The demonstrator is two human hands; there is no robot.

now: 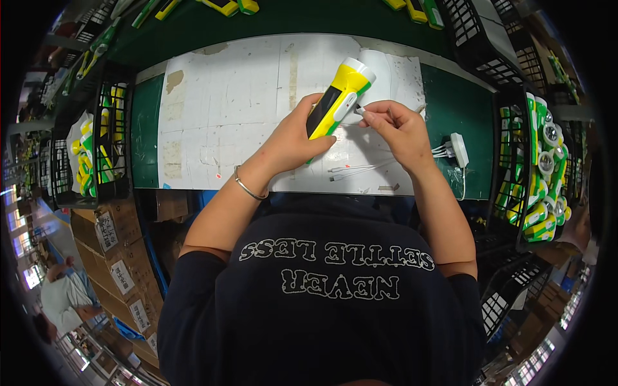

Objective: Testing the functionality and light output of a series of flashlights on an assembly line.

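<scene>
My left hand [291, 140] is wrapped round the lower body of a yellow, green and white flashlight [348, 80]. The flashlight is tilted, its wide white head pointing up and to the right, and a black panel shows along its side. Close to its white switch piece, my right hand [404, 134] pinches a small cable plug [359, 110] between thumb and fingers. Whether the plug touches the flashlight I cannot tell. Below the right hand, several white cables [367, 170] lie on the white sheet, leading to a white charger block [458, 150].
A worn white sheet [219, 109] covers the middle of the green table [147, 128]. Black baskets with flashlights stand at the left [116, 183] and right [501, 193]. More flashlights [222, 6] lie along the far side. Cardboard boxes [122, 257] are stacked at the lower left.
</scene>
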